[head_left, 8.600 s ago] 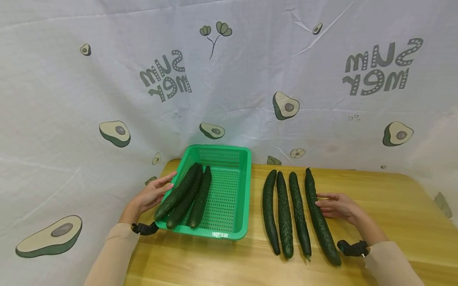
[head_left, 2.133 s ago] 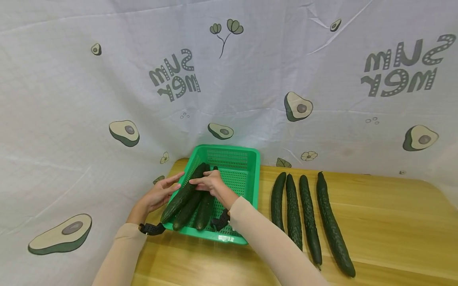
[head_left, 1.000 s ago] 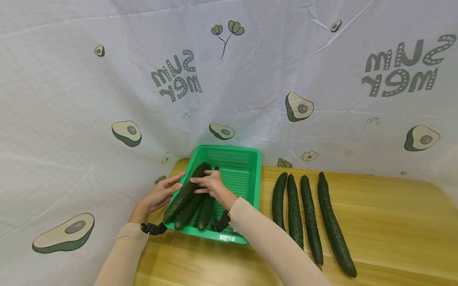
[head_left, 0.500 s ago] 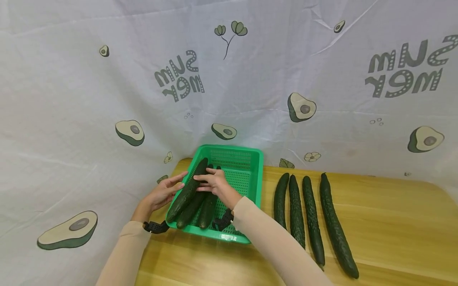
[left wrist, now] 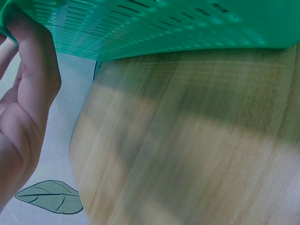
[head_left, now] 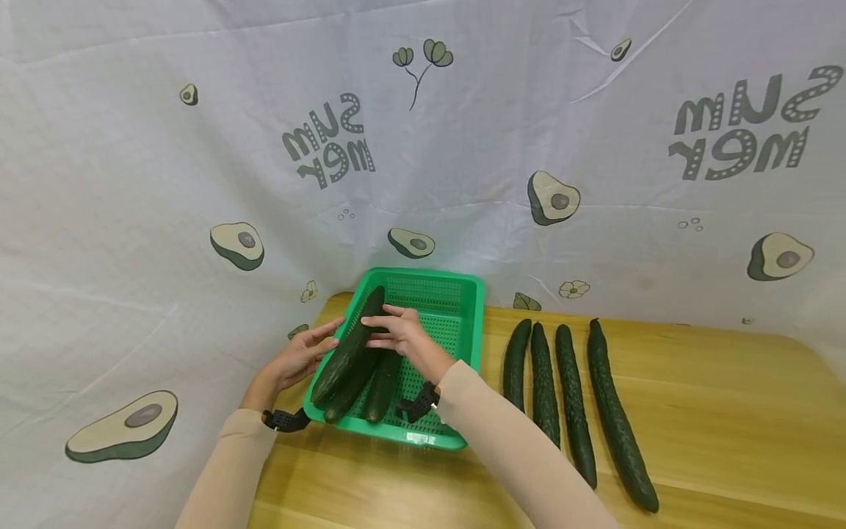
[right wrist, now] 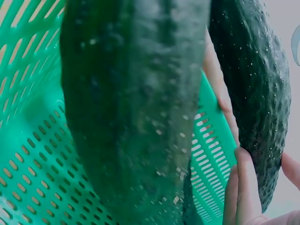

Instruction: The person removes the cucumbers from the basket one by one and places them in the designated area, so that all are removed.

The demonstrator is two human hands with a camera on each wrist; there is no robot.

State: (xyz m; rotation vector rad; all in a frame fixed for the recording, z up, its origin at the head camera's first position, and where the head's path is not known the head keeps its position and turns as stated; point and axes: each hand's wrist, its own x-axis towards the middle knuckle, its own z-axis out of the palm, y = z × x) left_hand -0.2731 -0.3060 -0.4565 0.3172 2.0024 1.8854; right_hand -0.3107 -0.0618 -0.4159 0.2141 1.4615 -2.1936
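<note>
Left hand: thumb and fingertips hold the basket's left rim; a slackened hold could let the basket shift.
Raised cucumber: inside the basket at far left, far end higher than near end; it could swing or roll off its neighbours if pinched off-balance.
Other two basket cucumbers: just right of it, near ends toward the near rim; a lift could drag or roll them.
Right hand: narrow grip, holding the raised cucumber between thumb and fingers; smooth, bumpy skin could slip.
Green basket: at left on the wooden table; its rim could catch the cucumber.
Right sleeve: crosses above the near ends of the row's left members; a low sweep could nudge them.
Row of four cucumbers: on the table, right of the basket; could roll if brushed.
</note>
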